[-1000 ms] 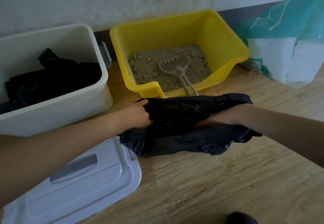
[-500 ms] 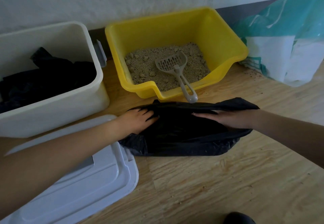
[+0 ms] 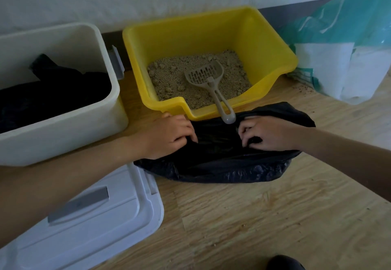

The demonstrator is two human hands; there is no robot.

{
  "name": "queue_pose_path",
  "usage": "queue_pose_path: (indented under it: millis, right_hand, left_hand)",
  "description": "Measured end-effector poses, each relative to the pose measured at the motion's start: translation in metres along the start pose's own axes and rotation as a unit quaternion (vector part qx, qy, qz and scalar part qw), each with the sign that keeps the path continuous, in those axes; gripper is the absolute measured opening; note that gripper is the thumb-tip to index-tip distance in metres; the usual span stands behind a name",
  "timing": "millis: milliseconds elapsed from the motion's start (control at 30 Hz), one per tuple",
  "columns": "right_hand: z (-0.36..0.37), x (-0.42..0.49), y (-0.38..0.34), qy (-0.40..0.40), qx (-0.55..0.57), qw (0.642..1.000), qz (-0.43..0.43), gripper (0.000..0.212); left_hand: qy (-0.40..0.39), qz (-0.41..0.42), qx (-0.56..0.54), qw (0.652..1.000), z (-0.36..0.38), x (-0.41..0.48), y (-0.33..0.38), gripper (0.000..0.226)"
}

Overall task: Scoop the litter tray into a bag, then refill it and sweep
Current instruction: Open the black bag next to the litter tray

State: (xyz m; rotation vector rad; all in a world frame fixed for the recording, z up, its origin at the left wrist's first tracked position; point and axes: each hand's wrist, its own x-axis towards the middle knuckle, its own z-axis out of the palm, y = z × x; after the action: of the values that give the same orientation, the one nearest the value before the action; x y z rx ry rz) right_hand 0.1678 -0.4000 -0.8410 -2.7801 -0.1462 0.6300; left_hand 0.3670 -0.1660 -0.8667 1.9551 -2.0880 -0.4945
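A yellow litter tray (image 3: 264,37) stands against the wall, holding beige litter (image 3: 169,79). A grey slotted scoop (image 3: 206,77) lies in the litter, its handle sticking out over the tray's low front lip. A black plastic bag (image 3: 222,161) lies on the wooden floor right in front of the tray. My left hand (image 3: 167,136) grips the bag's left edge with curled fingers. My right hand (image 3: 266,134) pinches the bag's film on the right side. Both hands sit just below the scoop's handle.
A white storage bin (image 3: 63,130) with dark bags inside stands at the left. Its white lid (image 3: 101,227) lies on the floor in front of it. A teal and white litter sack (image 3: 347,58) leans at the right wall. Crumbs dot the wooden floor (image 3: 254,216).
The bag has been set lower and closer to the tray's front lip. Both hands went from lying flat on the bag to curling their fingers into its film.
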Motion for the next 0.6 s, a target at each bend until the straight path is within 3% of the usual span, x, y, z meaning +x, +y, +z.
queue_pose_path:
  millis: [167, 333, 400, 600]
  right_hand:
    - [0.002, 0.004, -0.008, -0.073, -0.138, 0.988, 0.006, 0.026]
    - [0.000, 0.008, -0.008, -0.163, -0.242, 0.954, 0.075, 0.068]
    - [0.003, 0.008, -0.005, -0.177, -0.240, 0.948, 0.110, 0.082]
    - [0.008, -0.002, 0.002, -0.199, -0.131, 0.962, 0.137, 0.097]
  left_hand:
    - [-0.111, 0.029, 0.126, 0.985, 0.024, 0.011, 0.024, 0.048]
    - [-0.183, 0.043, 0.168, 0.968, 0.047, 0.012, 0.036, 0.076]
    - [-0.193, 0.022, 0.188, 0.963, 0.048, 0.011, 0.030, 0.081]
    - [-0.203, -0.033, 0.201, 0.958, 0.046, -0.004, 0.005, 0.083]
